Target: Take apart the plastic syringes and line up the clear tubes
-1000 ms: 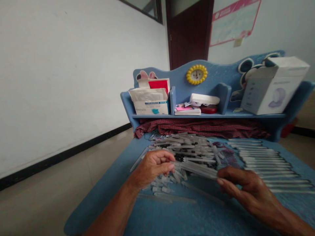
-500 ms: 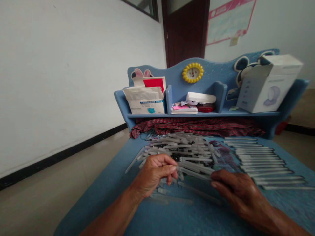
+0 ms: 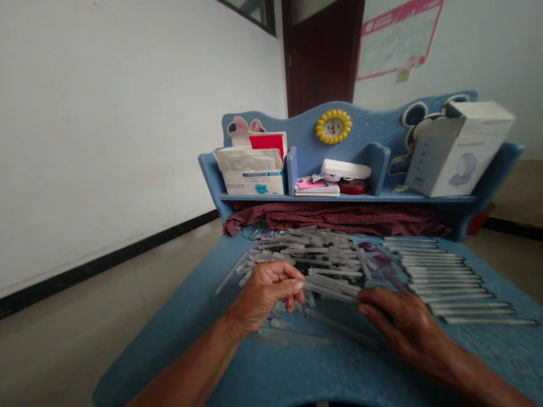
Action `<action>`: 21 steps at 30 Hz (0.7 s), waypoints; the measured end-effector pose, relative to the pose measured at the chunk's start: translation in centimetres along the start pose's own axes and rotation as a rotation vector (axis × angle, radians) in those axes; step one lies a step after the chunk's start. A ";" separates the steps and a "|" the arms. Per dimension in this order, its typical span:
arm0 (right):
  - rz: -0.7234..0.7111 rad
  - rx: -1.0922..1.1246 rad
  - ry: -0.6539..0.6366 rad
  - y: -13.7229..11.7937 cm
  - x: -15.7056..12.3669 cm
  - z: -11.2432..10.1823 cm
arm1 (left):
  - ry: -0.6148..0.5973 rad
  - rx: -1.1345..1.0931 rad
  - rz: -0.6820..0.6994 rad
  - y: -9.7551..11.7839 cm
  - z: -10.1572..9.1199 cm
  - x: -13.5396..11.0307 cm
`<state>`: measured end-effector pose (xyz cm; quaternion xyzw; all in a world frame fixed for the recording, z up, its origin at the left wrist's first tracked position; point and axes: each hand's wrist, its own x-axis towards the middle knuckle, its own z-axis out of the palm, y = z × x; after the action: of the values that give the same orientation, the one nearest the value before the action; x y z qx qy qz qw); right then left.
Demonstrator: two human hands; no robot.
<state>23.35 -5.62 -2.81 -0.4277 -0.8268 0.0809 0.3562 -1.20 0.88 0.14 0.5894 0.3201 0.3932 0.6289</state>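
My left hand (image 3: 267, 294) pinches one end of a small bundle of clear plastic tubes (image 3: 333, 286) held just above the blue table (image 3: 186, 316). The other end of the same bundle is gripped by my right hand (image 3: 396, 322), its fingers curled. Behind the bundle lies a loose heap of clear tubes with dark tips (image 3: 309, 254). To the right, several tubes are laid side by side in a neat row (image 3: 445, 280). A few short clear caps (image 3: 278, 323) lie under my left hand.
A blue shelf unit (image 3: 360, 141) at the table's back holds a mask box (image 3: 252, 175), papers, a red tin, a yellow clock (image 3: 333, 126) and a white carton (image 3: 456, 150). Red checked cloth (image 3: 339, 217) lies under the shelf. White wall left, dark door behind.
Both hands have stayed on the tube bundle and shifted slightly left and away from me. The camera view has moved a little.
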 end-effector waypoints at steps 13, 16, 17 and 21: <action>0.004 -0.436 -0.325 -2.3 1.3 -2.5 | -0.189 0.293 -0.029 0.1 0.1 0.1; 0.120 -0.549 -0.353 -1.4 0.1 -5.6 | -0.081 0.342 0.022 0.9 -0.6 0.0; 0.167 -0.582 -0.348 -0.7 -0.8 -6.7 | -0.032 0.358 0.046 1.2 -0.9 0.0; 0.334 -0.654 -0.305 2.8 -6.3 -10.5 | 0.093 0.358 0.137 2.1 -1.9 -0.1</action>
<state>34.48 -10.48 0.41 -0.6303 -0.7714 -0.0673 0.0563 -3.11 1.75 2.01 0.6936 0.3726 0.3985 0.4703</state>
